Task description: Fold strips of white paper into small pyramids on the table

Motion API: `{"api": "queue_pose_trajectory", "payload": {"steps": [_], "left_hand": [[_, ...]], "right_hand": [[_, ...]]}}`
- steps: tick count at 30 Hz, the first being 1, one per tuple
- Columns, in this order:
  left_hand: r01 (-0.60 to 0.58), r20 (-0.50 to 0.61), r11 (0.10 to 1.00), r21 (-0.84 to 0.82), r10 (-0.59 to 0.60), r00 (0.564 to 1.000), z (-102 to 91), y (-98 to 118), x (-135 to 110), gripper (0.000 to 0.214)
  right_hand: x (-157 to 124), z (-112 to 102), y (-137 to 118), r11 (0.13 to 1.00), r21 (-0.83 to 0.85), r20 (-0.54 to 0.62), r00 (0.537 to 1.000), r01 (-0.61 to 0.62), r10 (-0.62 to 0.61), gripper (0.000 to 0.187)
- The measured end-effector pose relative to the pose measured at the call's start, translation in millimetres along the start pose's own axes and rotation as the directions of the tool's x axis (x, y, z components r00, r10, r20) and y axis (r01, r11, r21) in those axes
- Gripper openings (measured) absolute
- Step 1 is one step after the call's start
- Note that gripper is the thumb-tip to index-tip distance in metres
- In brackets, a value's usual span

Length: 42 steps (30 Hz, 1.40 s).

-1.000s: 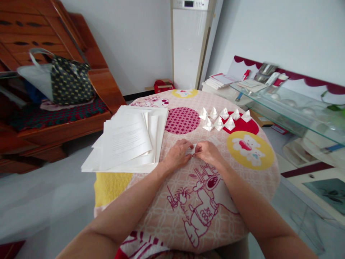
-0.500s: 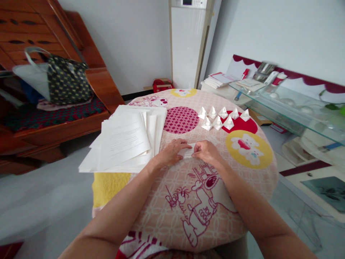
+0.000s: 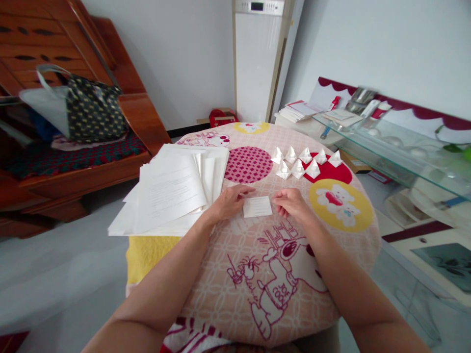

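A small rectangle of white paper (image 3: 257, 207) with printed lines lies flat on the patterned tablecloth (image 3: 221, 274), between my two hands. My left hand (image 3: 232, 201) rests at its left edge, fingers stretched out and the thumb side close to the paper; whether it touches the paper I cannot tell. Just off the right edge, my right hand (image 3: 290, 203) hovers with its fingers loosely bent and nothing visible in them. Beyond the hands stand several folded white paper shapes (image 3: 312, 169) with pointed tips, in two rows.
A stack of white paper sheets (image 3: 165, 191), some printed, lies on the table's left side. At right is a glass-topped cabinet (image 3: 405, 157) with booklets (image 3: 298, 111) and metal containers on it. A wooden bench (image 3: 136, 117) holding a patterned bag (image 3: 93, 108) stands at left.
My right hand has moved off the paper to the right, and its fingers have let go. My left hand has shifted slightly left. The whole paper now shows, lying flat.
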<state>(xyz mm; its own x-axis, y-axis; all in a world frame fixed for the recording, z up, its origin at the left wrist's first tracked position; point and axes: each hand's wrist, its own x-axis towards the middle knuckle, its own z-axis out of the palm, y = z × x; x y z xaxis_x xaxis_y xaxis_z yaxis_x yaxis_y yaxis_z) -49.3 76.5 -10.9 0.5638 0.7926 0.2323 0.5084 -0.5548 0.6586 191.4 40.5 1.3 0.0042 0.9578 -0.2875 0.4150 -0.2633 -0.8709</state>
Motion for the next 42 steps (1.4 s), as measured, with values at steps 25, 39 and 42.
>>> {"api": "queue_pose_trajectory", "payload": {"steps": [25,39,42], "left_hand": [[-0.257,-0.136,0.966,0.0,0.255,0.957,1.3,33,-3,0.022],[-0.287,0.083,0.922,0.26,0.274,0.958,-5.9,16,-3,0.036],[-0.347,0.165,0.898,0.271,0.312,0.936,-4.1,21,-4,0.038]], "right_hand": [[11,-4,7,0.95,-0.153,-0.2,0.933,0.273,-0.3,0.038],[-1,-11,-1,0.993,0.024,-0.026,0.993,0.115,-0.114,0.032],[-2,-11,-3,0.997,0.005,0.009,0.997,0.082,-0.083,0.033]]}}
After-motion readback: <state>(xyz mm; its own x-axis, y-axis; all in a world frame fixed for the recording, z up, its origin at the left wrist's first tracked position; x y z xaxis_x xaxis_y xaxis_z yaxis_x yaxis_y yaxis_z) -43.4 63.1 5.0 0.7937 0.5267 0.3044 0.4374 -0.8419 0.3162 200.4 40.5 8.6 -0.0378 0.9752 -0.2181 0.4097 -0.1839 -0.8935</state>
